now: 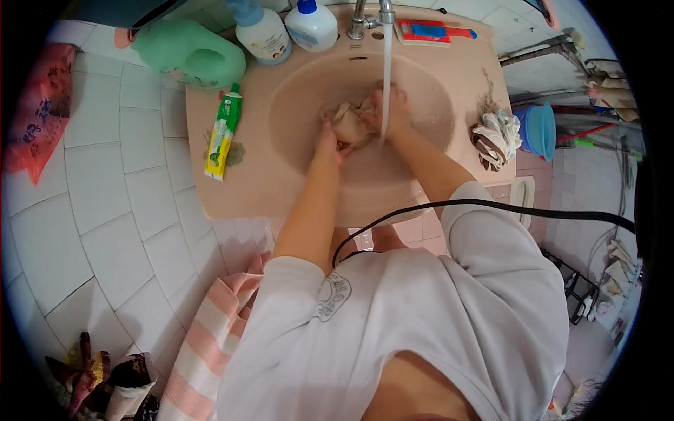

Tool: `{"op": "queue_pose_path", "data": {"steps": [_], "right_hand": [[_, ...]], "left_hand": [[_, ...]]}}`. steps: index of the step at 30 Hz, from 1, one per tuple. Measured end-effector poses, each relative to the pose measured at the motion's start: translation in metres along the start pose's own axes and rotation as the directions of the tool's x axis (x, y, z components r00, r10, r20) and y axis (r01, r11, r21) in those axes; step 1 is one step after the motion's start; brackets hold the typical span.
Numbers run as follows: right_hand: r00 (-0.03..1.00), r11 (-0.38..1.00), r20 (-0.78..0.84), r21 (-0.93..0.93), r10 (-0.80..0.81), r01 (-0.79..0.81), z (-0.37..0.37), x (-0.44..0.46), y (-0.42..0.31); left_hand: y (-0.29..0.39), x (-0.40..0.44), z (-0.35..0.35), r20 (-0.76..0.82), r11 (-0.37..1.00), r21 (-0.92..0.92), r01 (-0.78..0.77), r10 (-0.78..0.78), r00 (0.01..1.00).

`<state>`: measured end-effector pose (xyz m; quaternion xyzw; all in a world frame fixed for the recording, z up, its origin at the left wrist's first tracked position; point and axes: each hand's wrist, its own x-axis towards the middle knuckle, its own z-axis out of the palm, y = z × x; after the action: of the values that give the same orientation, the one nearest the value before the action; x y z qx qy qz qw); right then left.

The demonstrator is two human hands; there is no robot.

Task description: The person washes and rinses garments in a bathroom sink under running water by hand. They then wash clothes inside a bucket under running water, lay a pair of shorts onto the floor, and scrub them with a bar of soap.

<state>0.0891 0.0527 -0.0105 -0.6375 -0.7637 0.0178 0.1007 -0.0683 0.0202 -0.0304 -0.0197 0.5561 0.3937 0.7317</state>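
- Right now, my left hand (328,140) grips a wet-looking beige cloth (351,128) along its left side, thumb above and fingers tucked beneath.
- My right hand (397,112) touches the cloth's other side; blur and running water partly cover it, so I cannot tell whether those fingers are closed.
- Between my hands, the cloth sits crumpled low inside the pink sink (291,105).
- From the tap (357,27), a water stream (387,67) falls in front of my right hand.
- On the sink's left ledge lies a green-and-yellow tube (223,133), near a green jug (179,52).
- Beside that jug stand a pump bottle (263,35) and a white bottle (311,29) with a blue cap.
- Just right of the tap I see a red-and-blue brush (435,32).
- Over on the right ledge rests a bunched white-and-brown cloth bundle (496,138), near a blue bucket (539,133).
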Motion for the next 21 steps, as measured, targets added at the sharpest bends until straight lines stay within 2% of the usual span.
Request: {"op": "queue_pose_path", "data": {"steps": [1,2,3,4,5,7,8,9,10,11,12,13,14,15,16,17,18,19,20,21], "right_hand": [[1.0,1.0,0.001,0.003,-0.006,0.006,0.006,0.001,-0.005],[0.997,0.997,0.027,-0.037,0.075,-0.074,0.014,-0.003,-0.015],[0.986,0.985,0.048,-0.081,0.157,-0.153,0.022,-0.007,-0.027],[0.988,0.991,0.081,-0.026,0.131,-0.13,0.029,-0.019,-0.041],[0.988,0.992,0.085,-0.026,0.129,-0.127,0.037,-0.021,-0.037],[0.987,0.973,0.026,0.172,-0.159,0.152,0.062,-0.028,-0.015],[0.973,0.958,0.088,0.214,-0.213,0.191,0.085,-0.021,0.009],[0.973,0.957,0.079,0.214,-0.216,0.195,0.071,-0.015,0.006],[0.989,0.979,0.113,0.189,-0.095,0.073,0.044,-0.007,-0.002],[0.988,0.986,0.153,0.161,0.028,-0.053,0.027,-0.008,-0.011],[0.988,0.986,0.15,0.161,0.026,-0.051,0.027,-0.009,-0.019],[0.984,0.876,0.159,0.46,0.083,-0.148,0.027,-0.008,-0.028],[0.973,0.668,0.188,0.708,0.132,-0.227,0.027,-0.01,-0.035],[0.974,0.672,0.186,0.706,0.13,-0.224,0.017,-0.013,-0.041],[0.988,0.626,0.153,0.773,-0.032,-0.099,-0.003,-0.019,-0.049],[0.977,0.557,0.104,0.83,-0.188,0.018,-0.021,-0.025,-0.057],[0.977,0.559,0.102,0.829,-0.187,0.02,-0.04,-0.028,-0.065],[0.959,0.595,-0.003,0.783,-0.284,0.178,-0.059,-0.032,-0.075],[0.919,0.613,-0.097,0.717,-0.383,0.332,-0.07,-0.037,-0.082],[0.919,0.616,-0.098,0.715,-0.381,0.331,-0.069,-0.043,-0.086]], "left_hand": [[0.007,-0.002,-0.003,-0.049,0.99,0.07,0.125,-0.121,0.991],[0.007,-0.002,-0.006,-0.054,0.99,0.068,0.125,-0.121,0.991],[0.004,0.002,-0.011,0.019,0.988,0.058,0.142,-0.143,0.99],[0.003,0.003,-0.011,0.095,0.986,0.048,0.159,-0.163,0.982],[0.001,0.003,-0.013,0.093,0.986,0.045,0.161,-0.164,0.982],[0.002,-0.008,-0.015,0.109,0.992,0.06,0.112,-0.118,0.987],[0.0,-0.012,-0.015,0.102,0.991,0.062,0.118,-0.124,0.987],[0.002,-0.013,-0.012,0.016,0.981,0.055,0.186,-0.187,0.982],[0.007,-0.015,-0.008,-0.068,0.967,0.041,0.251,-0.248,0.966],[0.013,-0.027,-0.005,-0.07,0.968,0.039,0.25,-0.246,0.967],[0.023,-0.043,0.003,0.032,0.936,-0.007,0.351,-0.351,0.936],[0.031,-0.052,0.008,0.142,0.891,-0.039,0.451,-0.442,0.886],[0.03,-0.053,0.006,0.144,0.892,-0.038,0.451,-0.441,0.886],[0.027,-0.05,0.003,0.386,0.915,-0.126,0.383,-0.311,0.868],[0.022,-0.045,-0.002,0.591,0.915,-0.227,0.335,-0.144,0.794],[0.016,-0.032,-0.011,0.593,0.915,-0.224,0.336,-0.146,0.792],[0.01,-0.013,-0.022,0.72,0.894,-0.286,0.344,-0.036,0.693],[0.006,0.001,-0.028,0.815,0.866,-0.343,0.363,0.082,0.573],[0.001,0.012,-0.031,0.822,0.876,-0.345,0.336,0.11,0.559],[-0.003,0.016,-0.033,0.808,0.895,-0.339,0.29,0.119,0.577]]}}
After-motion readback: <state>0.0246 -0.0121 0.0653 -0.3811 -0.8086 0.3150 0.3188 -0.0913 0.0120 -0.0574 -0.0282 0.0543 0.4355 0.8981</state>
